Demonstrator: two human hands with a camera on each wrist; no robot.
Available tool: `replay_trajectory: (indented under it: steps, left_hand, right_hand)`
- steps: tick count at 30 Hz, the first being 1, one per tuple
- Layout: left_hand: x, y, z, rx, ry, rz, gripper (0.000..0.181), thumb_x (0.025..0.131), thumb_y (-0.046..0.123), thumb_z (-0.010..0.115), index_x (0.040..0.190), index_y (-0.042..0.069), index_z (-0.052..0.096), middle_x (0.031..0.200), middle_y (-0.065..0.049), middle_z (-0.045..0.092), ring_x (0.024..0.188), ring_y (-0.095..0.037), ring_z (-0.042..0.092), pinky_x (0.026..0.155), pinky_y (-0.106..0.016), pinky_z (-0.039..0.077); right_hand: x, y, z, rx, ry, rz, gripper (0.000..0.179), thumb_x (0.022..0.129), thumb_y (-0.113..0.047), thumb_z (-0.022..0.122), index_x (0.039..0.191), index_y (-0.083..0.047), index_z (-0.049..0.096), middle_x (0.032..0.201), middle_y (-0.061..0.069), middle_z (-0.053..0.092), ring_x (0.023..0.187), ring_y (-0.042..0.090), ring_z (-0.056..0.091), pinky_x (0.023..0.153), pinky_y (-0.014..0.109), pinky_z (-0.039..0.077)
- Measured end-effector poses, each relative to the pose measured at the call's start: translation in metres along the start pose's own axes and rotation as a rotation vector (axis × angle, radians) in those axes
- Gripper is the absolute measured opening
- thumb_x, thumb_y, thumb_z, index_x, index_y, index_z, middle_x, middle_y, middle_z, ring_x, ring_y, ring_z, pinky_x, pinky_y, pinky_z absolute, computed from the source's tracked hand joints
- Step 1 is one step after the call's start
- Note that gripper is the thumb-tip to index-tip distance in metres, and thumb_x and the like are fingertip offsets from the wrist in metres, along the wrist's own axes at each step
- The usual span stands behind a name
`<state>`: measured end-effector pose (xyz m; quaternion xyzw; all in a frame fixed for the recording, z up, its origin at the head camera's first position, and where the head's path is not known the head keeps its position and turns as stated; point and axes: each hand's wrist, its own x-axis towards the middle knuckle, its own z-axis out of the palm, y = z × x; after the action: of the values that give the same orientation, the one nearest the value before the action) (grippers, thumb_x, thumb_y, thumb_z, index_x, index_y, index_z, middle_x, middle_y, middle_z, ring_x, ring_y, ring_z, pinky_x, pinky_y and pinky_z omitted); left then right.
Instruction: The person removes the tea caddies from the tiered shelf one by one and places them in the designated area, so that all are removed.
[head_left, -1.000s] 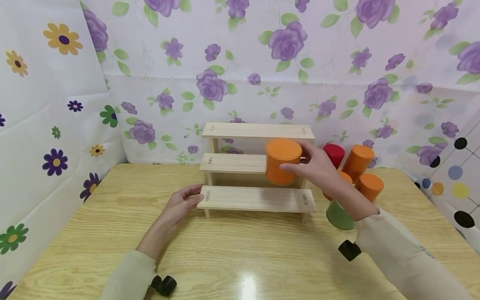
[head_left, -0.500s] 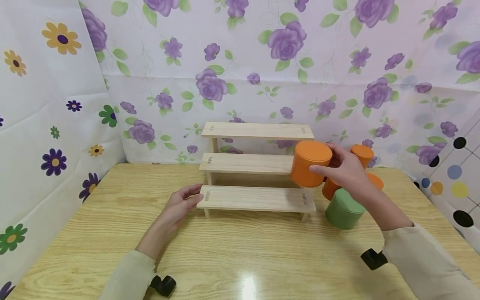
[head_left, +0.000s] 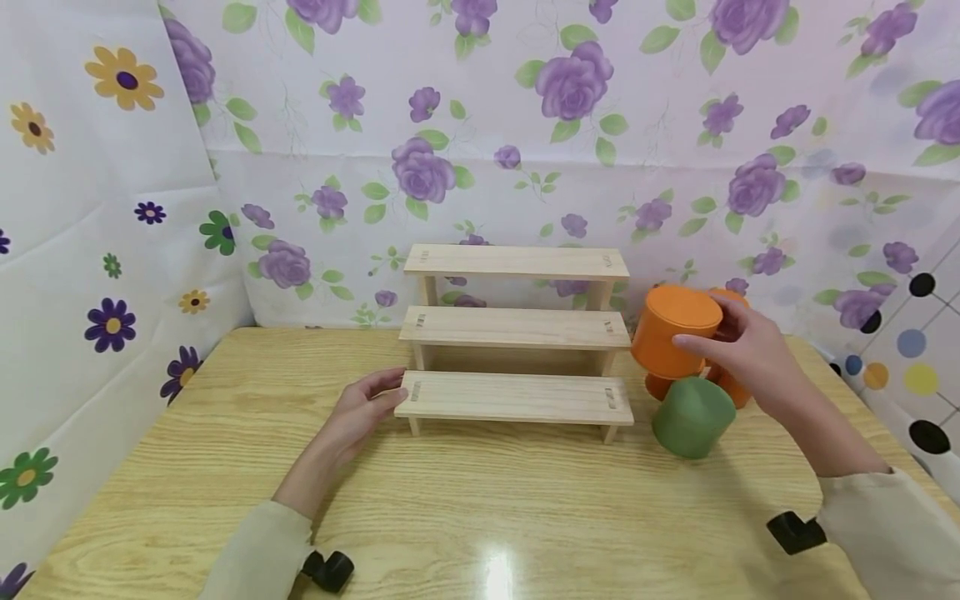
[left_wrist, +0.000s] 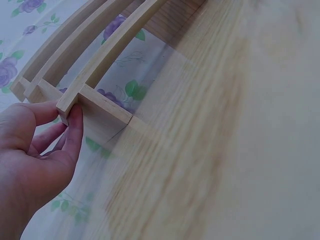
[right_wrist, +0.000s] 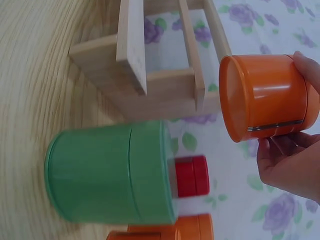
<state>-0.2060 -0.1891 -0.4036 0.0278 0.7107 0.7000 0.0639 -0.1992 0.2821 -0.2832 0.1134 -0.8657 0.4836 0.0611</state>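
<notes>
A three-tier wooden display shelf (head_left: pixel 513 397) stands in the middle of the table. My left hand (head_left: pixel 365 414) pinches the left end of its lowest board, thumb and fingers on the board's corner in the left wrist view. My right hand (head_left: pixel 753 354) grips an orange canister (head_left: pixel 670 332) from its right side, raised off the table to the right of the shelf. In the right wrist view, a dark seam runs along this canister's side (right_wrist: pixel 275 95). Just below it in the head view stands a green canister (head_left: pixel 693 418). The held canister partly hides other orange canisters behind.
Beyond the green canister, a red canister (right_wrist: pixel 192 176) shows in the right wrist view, with orange canisters (right_wrist: pixel 195 229) beside it. Flower-patterned cloth (head_left: pixel 322 117) hangs behind and to the left of the wood-grain table (head_left: pixel 450 508).
My right hand has carried the orange canister rightward, from in front of the shelf's middle tier to above the other canisters. My left hand has stayed on the lowest board.
</notes>
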Motion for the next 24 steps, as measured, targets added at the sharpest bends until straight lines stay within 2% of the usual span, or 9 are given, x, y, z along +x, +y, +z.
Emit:
replay_trajectory:
  steps: [3,9,17,24]
  left_hand:
    - [-0.001,0.000,-0.001,0.006,-0.005,-0.002,0.049,0.097,0.005,0.055,0.142,-0.007,0.039,0.131,-0.018,0.042,0.105,-0.013,0.048,0.087,-0.020,0.044]
    - [-0.001,0.000,-0.001,-0.003,-0.007,-0.001,0.049,0.097,0.005,0.055,0.142,-0.008,0.039,0.131,-0.018,0.042,0.104,-0.012,0.049,0.086,-0.019,0.044]
    - [0.000,0.000,-0.001,-0.011,-0.015,0.005,0.050,0.097,0.004,0.056,0.142,-0.009,0.038,0.131,-0.019,0.041,0.105,-0.012,0.049,0.087,-0.020,0.045]
    - [0.000,-0.001,-0.001,-0.023,-0.015,0.004,0.050,0.097,0.004,0.055,0.142,-0.009,0.038,0.132,-0.019,0.041,0.104,-0.012,0.049,0.087,-0.020,0.045]
  right_hand:
    - [-0.003,0.007,-0.008,-0.014,0.025,0.045,0.066,0.091,-0.030,0.069,0.147,-0.013,0.037,0.128,-0.002,0.051,0.104,0.004,0.053,0.079,0.014,0.047]
    - [-0.008,0.018,-0.022,-0.038,0.027,0.096,0.077,0.092,-0.033,0.067,0.152,-0.005,0.026,0.135,0.006,0.045,0.107,0.005,0.048,0.079,0.010,0.045]
    - [-0.014,0.036,-0.039,-0.067,0.047,0.117,0.078,0.094,-0.031,0.065,0.152,-0.001,0.022,0.133,0.002,0.044,0.108,0.004,0.045,0.078,0.008,0.043]
    - [-0.023,0.053,-0.048,-0.115,0.086,0.147,0.082,0.093,-0.035,0.065,0.153,-0.003,0.020,0.138,0.013,0.039,0.107,0.003,0.043,0.075,0.006,0.042]
